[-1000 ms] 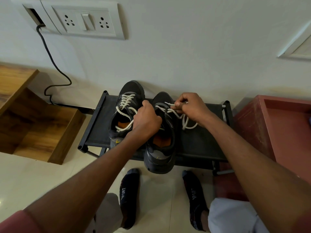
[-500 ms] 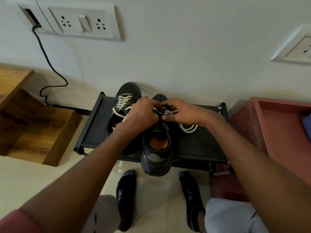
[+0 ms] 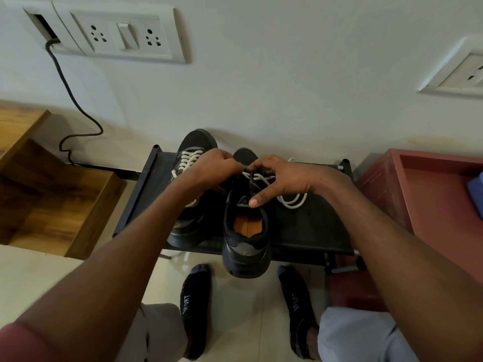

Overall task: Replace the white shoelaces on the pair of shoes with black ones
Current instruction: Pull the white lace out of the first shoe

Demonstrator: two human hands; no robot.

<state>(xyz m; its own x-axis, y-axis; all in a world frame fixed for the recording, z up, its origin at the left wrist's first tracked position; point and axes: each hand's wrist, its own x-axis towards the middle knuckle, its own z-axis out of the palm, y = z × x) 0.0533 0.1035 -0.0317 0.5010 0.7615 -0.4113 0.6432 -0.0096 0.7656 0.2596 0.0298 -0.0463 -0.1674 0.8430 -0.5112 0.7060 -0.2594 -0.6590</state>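
Two dark shoes stand on a low black rack [image 3: 313,231] against the wall. The left shoe [image 3: 194,143] still has its white lace [image 3: 189,159] threaded. The right shoe [image 3: 247,244] hangs its heel over the rack's front edge, orange insole showing. Its white lace [image 3: 291,202] is loosened and trails in loops onto the rack at the right. My left hand [image 3: 211,169] and my right hand [image 3: 282,178] meet over the right shoe's front eyelets, fingertips pinched on the lace there. My right thumb rests on the tongue. No black lace is visible.
A wooden shelf unit [image 3: 52,199] stands left of the rack and a red-brown cabinet [image 3: 418,205] right of it. A black cable [image 3: 78,105] drops from a wall socket plate [image 3: 117,35]. My feet in dark socks [image 3: 196,309] are on the tiled floor below the rack.
My right hand moved left from the pulled-out lace end to the shoe's eyelets. My left hand moved up toward the toe, so both hands now meet over the laces.
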